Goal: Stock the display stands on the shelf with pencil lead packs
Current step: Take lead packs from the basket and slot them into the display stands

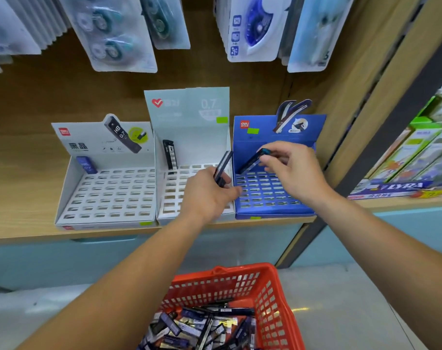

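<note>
Three slotted display stands sit side by side on the wooden shelf: a white one [106, 193] at left with one blue lead pack [86, 164] in its back corner, a white middle one [175, 190] with one black pack [169, 154] standing in it, and a blue one [268, 193] at right. My left hand [207, 195] grips a dark lead pack [223, 168] over the seam between the middle and blue stands. My right hand [288, 170] pinches another dark pack [251, 161], tilted, its lower end at the back-left slots of the blue stand.
A red plastic basket [273, 294] with several lead packs stands on the floor below my arms. Blister-packed correction tapes [118, 34] hang above the stands. Boxed coloured goods [412, 168] fill the neighbouring shelf at right. Bare wooden shelf [20, 188] lies left of the stands.
</note>
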### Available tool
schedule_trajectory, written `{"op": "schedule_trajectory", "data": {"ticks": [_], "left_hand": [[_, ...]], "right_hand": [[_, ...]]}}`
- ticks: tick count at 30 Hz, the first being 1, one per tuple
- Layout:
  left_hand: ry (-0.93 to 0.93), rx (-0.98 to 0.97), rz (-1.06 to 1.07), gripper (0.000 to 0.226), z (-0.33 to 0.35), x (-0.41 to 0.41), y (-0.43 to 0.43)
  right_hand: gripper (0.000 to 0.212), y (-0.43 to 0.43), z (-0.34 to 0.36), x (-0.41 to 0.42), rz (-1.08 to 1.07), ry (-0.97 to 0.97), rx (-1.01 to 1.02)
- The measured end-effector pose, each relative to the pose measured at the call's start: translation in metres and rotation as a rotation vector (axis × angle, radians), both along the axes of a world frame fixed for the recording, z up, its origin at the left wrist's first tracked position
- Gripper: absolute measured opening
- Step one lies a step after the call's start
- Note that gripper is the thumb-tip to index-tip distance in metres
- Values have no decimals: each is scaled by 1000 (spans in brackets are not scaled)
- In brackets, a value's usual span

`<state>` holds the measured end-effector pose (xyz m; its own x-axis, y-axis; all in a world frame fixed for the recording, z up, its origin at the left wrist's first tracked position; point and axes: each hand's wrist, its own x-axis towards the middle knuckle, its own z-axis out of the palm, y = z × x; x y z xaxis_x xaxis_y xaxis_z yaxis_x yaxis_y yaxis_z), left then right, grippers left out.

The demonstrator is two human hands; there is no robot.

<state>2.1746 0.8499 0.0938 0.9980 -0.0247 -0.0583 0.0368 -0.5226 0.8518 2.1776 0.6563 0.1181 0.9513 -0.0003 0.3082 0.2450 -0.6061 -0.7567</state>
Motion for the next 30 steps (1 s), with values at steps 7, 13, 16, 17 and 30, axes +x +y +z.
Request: {"op": "schedule_trajectory", "data": {"ticks": [7, 13, 16, 17, 30], "left_hand": [[29, -49, -2, 26, -3, 1, 0], [21, -47, -6, 25, -4, 1, 1], [26, -77, -4, 25, -6, 1, 1], [26, -81, -2, 25, -6, 1, 1], [22, -94, 2, 24, -7, -1, 0]], "right_hand": [[23, 7, 11, 3, -7, -70, -252], [28, 19, 20, 13, 30, -37, -344], [25, 24, 19, 15, 64, -14, -388], [23, 25, 17, 15, 72, -11, -404], [16, 33, -5, 20, -105, 13, -193]]}}
